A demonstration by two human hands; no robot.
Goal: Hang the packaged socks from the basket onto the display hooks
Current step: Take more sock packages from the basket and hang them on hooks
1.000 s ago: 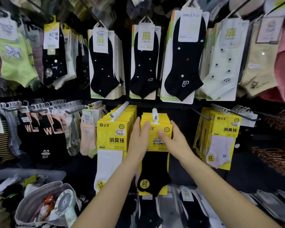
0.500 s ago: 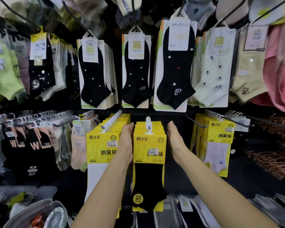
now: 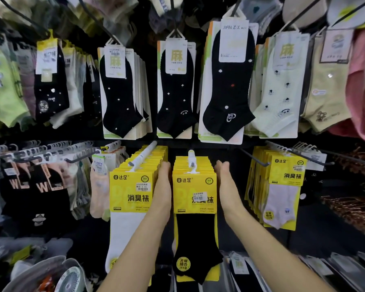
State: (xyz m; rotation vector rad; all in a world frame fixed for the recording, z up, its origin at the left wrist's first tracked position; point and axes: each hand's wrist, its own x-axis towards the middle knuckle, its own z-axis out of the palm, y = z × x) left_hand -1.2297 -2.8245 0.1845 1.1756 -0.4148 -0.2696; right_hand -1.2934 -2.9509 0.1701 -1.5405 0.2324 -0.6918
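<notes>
1. Head view, centre: a stack of packaged black ankle socks on yellow cards [image 3: 195, 192] hangs from a white-tipped display hook [image 3: 191, 160] in the lower row of a dark wall rack. The front pack hangs straight, and its black sock reaches down past the card.
2. The left hand [image 3: 164, 184] lies flat along the left side of that stack. Its fingers are straight and together, pointing far toward the wall, and it grips nothing.
3. The right hand [image 3: 226, 184] mirrors it along the right side, palm turned inward and fingers straight. It sits just beside the card edges; whether it touches them cannot be told.
4. Just left of the left hand hangs a stack of white socks on matching yellow cards [image 3: 131, 197], on its own long hook. Well to the right hangs a third yellow-carded stack with pale lilac socks [image 3: 282, 199].
5. In the upper row, black dotted ankle socks on white cards [image 3: 226, 85] hang above the hands. A pale green patterned pair [image 3: 276, 98] hangs to their right.
6. Near the bottom left is the rim of a grey basket [image 3: 40, 265], which holds a small white fan [image 3: 69, 277].
</notes>
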